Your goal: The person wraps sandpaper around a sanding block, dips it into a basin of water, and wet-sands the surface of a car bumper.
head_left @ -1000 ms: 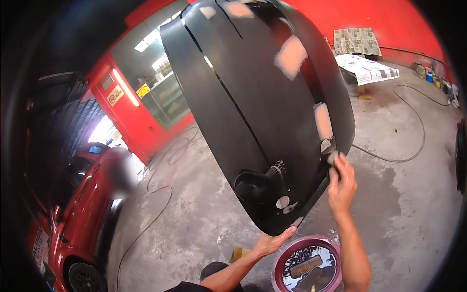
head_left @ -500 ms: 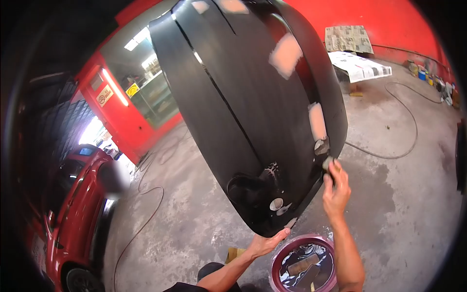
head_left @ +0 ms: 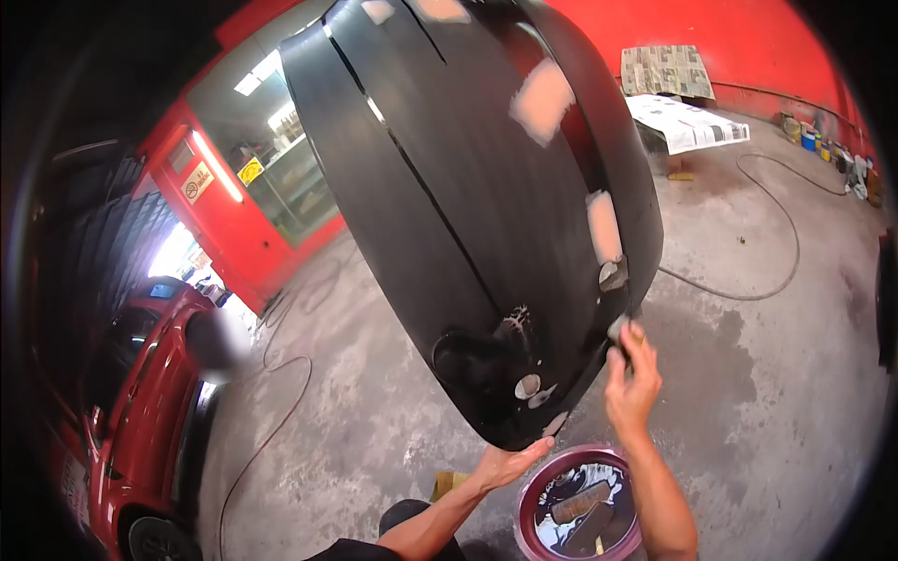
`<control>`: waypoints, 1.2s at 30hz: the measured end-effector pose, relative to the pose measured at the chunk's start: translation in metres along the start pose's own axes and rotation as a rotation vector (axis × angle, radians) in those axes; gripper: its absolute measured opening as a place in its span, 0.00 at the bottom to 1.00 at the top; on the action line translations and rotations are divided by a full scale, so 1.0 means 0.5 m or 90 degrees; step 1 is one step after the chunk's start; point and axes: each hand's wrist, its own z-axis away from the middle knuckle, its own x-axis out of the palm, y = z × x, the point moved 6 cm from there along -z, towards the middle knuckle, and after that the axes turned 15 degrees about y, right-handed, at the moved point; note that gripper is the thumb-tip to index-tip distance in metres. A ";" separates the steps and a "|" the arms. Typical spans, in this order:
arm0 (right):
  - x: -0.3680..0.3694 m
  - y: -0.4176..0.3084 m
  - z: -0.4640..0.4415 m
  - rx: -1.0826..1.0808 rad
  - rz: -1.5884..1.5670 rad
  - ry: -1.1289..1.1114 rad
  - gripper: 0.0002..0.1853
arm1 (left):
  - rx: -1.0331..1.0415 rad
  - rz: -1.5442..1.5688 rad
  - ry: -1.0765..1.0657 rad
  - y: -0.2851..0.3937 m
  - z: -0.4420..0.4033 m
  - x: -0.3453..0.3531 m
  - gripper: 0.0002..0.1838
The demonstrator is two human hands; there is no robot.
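Observation:
A large black car bumper (head_left: 449, 206) stands upright before me, with pale pinkish filler patches (head_left: 543, 101) and a few grey bare spots near its lower end. Under the bottom tip, my left hand (head_left: 513, 464) holds the bumper's edge, thumb toward the rim. My right hand (head_left: 634, 388) is at the lower right edge, its fingers closed on a small greyish sanding pad (head_left: 618, 327) that lies against the bumper. Below, a maroon basin (head_left: 528, 510) of dark water contains a brown block (head_left: 580, 503) and a dark flat piece.
At left a red car (head_left: 154, 402) is parked by a red door frame. A hose (head_left: 299, 393) runs over the concrete floor, and another hose (head_left: 795, 234) curves at right. Behind the bumper is a paper-covered panel (head_left: 692, 126); several cans (head_left: 809, 140) line the red wall.
My right hand and the pad have slid down and slightly left along the bumper's edge. My left hand keeps its hold on the tip. The whole view has shifted a little.

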 end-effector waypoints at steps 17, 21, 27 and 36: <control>-0.011 -0.032 0.055 -0.081 -0.053 0.007 0.19 | 0.052 0.027 -0.028 -0.045 -0.010 -0.002 0.21; -0.043 -0.065 0.183 -0.229 -0.094 -0.142 0.24 | 0.112 0.047 -0.076 -0.014 -0.006 -0.005 0.27; 0.008 0.008 -0.095 0.059 -0.033 0.015 0.17 | 0.130 0.037 -0.073 0.010 0.007 0.001 0.20; -0.080 -0.057 0.272 -0.143 -0.127 -0.189 0.27 | 0.059 0.095 -0.203 0.024 0.011 -0.038 0.35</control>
